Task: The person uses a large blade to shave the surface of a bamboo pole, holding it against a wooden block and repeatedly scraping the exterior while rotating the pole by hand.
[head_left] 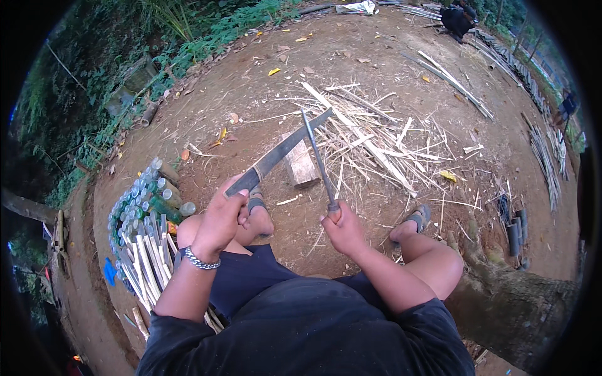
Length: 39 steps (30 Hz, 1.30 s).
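Note:
My left hand (219, 216) is closed around the near end of a machete (282, 151), whose grip it hides. The long dark blade points up and to the right. In my right hand (343, 230) is a slim metal file (318, 156) with a brown handle, its tip pointing up and slightly left. The file crosses the blade near the blade's far end; whether they touch I cannot tell. Below the crossing, a short wooden block (301, 166) lies on the ground between my feet.
A pile of split bamboo strips and shavings (370, 141) lies ahead. At my left are several bottles (150, 194) and a bundle of pale strips (145, 263). A thick tree trunk (520, 301) is at the right. Another person (459, 20) is far off at the upper right.

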Available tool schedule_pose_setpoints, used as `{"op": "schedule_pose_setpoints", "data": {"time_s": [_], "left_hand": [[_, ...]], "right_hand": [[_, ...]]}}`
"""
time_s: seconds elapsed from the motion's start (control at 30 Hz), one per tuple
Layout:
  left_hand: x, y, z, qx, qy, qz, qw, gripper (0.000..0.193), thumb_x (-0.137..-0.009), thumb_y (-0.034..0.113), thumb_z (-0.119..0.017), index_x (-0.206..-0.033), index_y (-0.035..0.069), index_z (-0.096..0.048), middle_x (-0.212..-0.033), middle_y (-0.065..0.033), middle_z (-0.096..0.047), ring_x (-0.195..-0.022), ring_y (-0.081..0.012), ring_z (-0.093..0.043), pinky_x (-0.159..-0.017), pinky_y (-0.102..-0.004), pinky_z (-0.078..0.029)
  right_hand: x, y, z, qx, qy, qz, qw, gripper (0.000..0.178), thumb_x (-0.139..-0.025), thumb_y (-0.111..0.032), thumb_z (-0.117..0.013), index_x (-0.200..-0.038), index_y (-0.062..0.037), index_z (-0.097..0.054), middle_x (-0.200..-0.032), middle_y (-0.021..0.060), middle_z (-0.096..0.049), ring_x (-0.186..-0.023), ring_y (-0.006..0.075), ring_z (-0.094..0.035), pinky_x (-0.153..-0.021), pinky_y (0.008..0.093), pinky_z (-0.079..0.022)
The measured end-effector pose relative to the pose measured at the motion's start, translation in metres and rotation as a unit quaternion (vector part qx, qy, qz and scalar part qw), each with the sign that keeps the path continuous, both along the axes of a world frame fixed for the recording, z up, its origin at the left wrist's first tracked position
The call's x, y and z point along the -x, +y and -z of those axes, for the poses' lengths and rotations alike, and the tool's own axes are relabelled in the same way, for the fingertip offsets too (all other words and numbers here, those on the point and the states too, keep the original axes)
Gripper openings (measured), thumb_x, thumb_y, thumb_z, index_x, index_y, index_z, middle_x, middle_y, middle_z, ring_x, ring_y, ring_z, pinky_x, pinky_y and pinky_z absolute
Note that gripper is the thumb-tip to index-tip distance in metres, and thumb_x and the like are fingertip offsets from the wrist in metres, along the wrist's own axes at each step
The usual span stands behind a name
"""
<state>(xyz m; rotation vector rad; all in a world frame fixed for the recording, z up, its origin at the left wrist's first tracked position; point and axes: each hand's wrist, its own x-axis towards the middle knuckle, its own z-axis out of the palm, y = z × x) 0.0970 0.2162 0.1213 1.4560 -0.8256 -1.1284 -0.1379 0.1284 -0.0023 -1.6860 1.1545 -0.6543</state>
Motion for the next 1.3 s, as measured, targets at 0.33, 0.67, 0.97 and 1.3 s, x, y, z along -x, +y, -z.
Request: {"op": "schedule_pose_setpoints", "data": {"time_s": [0.33,0.67,0.97,1.3], "left_hand": [[0.022,0.012,0.028,-0.012,-0.113,-0.005,0.993,0.017,-0.098,0.017,-0.044,-0.102,0.002,-0.051,-0.061,0.0014,-0.045,-0.048,-0.0059,-0.043,-0.044,-0.0224,-0.038],[0.044,0.026,0.035,-0.009,-0.138,-0.01,0.99,0.019,-0.097,0.012,-0.041,-0.105,-0.002,-0.052,-0.065,-0.0017,-0.054,-0.051,-0.0082,-0.053,-0.045,-0.023,-0.044],[0.036,0.03,0.05,-0.006,-0.141,0.004,0.99,0.026,-0.099,0.015,-0.041,-0.118,-0.001,-0.048,-0.059,0.0009,-0.049,-0.045,-0.0061,-0.048,-0.046,-0.0227,-0.045],[0.044,0.028,0.06,-0.01,-0.068,-0.004,0.998,0.017,-0.098,0.01,-0.039,-0.105,-0.001,-0.049,-0.071,-0.0018,-0.053,-0.047,-0.0056,-0.049,-0.048,-0.0236,-0.048]], "right_hand": [[-0.044,0.022,-0.03,0.136,0.041,-0.148,0.979,0.029,-0.082,-0.018,-0.062,-0.104,-0.006,-0.049,-0.083,0.0203,-0.062,-0.081,0.04,-0.061,-0.071,0.0482,-0.048],[-0.051,-0.006,-0.018,0.106,0.069,-0.073,0.989,0.019,-0.082,-0.014,-0.056,-0.097,-0.0053,-0.05,-0.076,0.0201,-0.062,-0.074,0.0411,-0.061,-0.066,0.0497,-0.048],[-0.045,0.006,-0.031,0.104,0.123,-0.174,0.972,0.018,-0.082,-0.015,-0.056,-0.097,-0.0056,-0.05,-0.076,0.0223,-0.062,-0.074,0.0416,-0.062,-0.067,0.0499,-0.049],[-0.046,0.006,-0.014,0.133,0.079,-0.195,0.968,0.021,-0.08,-0.015,-0.059,-0.097,-0.0073,-0.05,-0.079,0.0202,-0.062,-0.076,0.0405,-0.063,-0.068,0.0495,-0.049]]}}
